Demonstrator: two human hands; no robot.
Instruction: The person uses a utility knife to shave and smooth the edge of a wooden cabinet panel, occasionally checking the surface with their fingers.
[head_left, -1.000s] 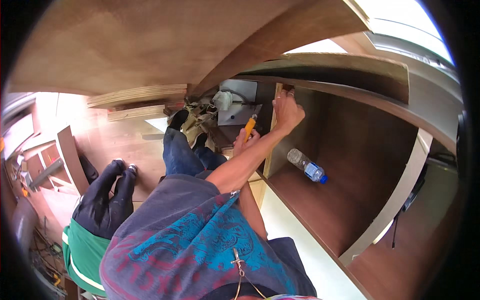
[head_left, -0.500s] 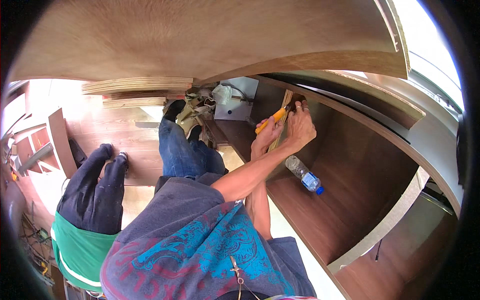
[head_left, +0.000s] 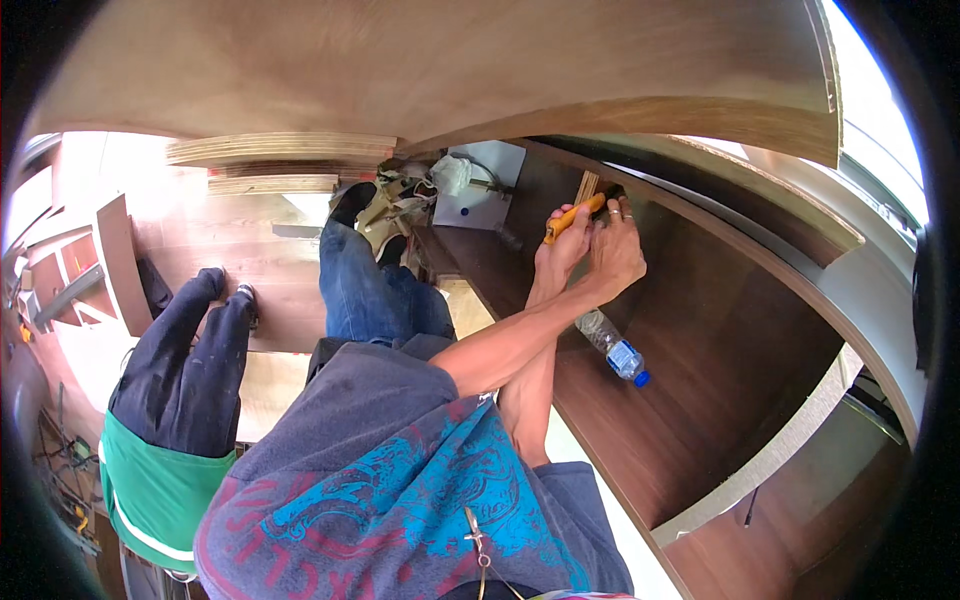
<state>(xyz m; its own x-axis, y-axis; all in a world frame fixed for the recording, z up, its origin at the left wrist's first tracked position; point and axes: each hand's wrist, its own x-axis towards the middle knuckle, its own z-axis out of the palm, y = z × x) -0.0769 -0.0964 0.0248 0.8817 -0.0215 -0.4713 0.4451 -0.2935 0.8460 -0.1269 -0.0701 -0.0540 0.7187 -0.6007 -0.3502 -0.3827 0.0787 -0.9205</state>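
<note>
Hands, head view: we find them close together, forearms crossed, at the upper inner edge of the brown cabinet (head_left: 690, 420). Main risk, as we judge it: the front end of the yellow-handled tool (head_left: 580, 214) sits just beside the left hand (head_left: 616, 258), so a slip under pressure could hurt its fingers; awkward crossed arms would be the cause. Lesser risk: a forearm could knock the plastic bottle (head_left: 624, 359), lying nearby. Right hand (head_left: 565, 248): closed around the tool's handle, beside the wooden upright (head_left: 586, 186). Left hand: fingers pointing upward; we cannot tell whether they grip anything.
</note>
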